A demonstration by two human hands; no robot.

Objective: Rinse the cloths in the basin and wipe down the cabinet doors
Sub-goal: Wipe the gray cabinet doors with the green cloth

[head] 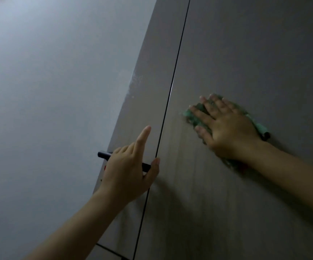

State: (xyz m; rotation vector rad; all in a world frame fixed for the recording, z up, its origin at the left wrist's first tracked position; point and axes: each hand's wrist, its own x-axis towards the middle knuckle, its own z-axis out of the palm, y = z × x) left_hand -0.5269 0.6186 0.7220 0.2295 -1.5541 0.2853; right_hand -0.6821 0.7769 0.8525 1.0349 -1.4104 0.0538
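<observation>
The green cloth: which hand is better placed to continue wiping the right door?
Right. The right hand already presses the green cloth flat against the right door; the left hand is by the dark handle, clothless.

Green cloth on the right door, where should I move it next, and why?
Probably slide the green cloth up the right door: the right hand presses it flat mid-panel, and faint streaks show only lower down, while the left hand rests by the handle.

We had a single view, from the head camera, tilted upward and close against the grey cabinet doors (245, 53), near enough that both forearms reached in from the lower edge. The pale wall (48, 81) filled its left side.
</observation>
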